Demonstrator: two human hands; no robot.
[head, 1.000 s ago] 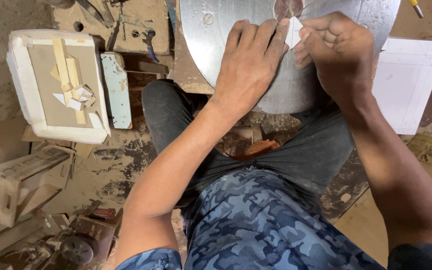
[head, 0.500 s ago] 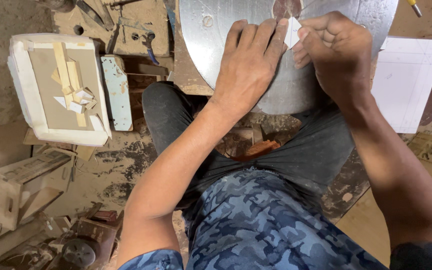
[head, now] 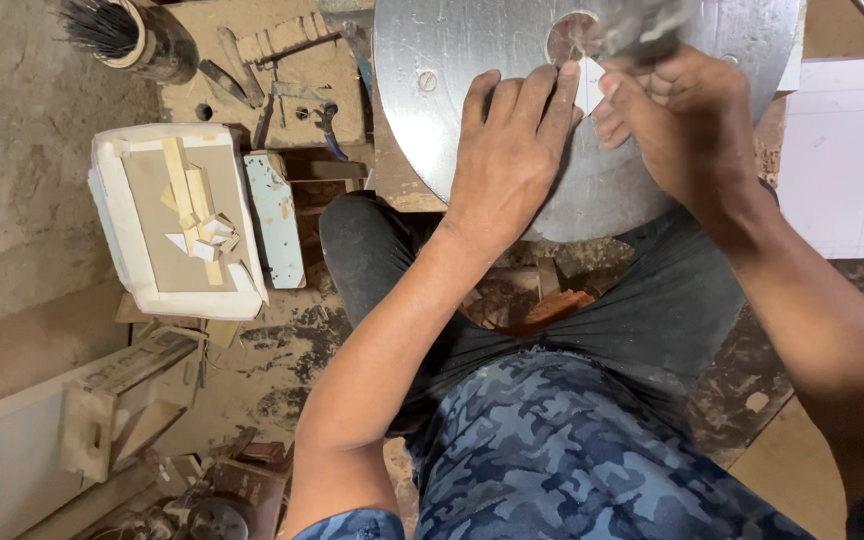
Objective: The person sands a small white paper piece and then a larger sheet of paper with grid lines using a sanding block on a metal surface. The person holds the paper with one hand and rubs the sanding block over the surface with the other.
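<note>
1. Presently the left hand [head: 512, 160] lies flat, fingers spread, on the round metal disc [head: 472, 60], its fingertips steadying a small white piece [head: 589, 85].
2. Opposite, the right hand [head: 682, 125] pinches that piece with curled fingers near the disc's central hole.
3. Judging by the cut strips lying in the white tray [head: 117, 215], shaping seems partway done.

Round disc [head: 512, 120] dull brushed metal; small white piece [head: 589, 85] smooth, matt.

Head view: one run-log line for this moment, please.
left hand: flat on metal disc | right hand: pinching small white piece on disc | white tray: scraps inside
</note>
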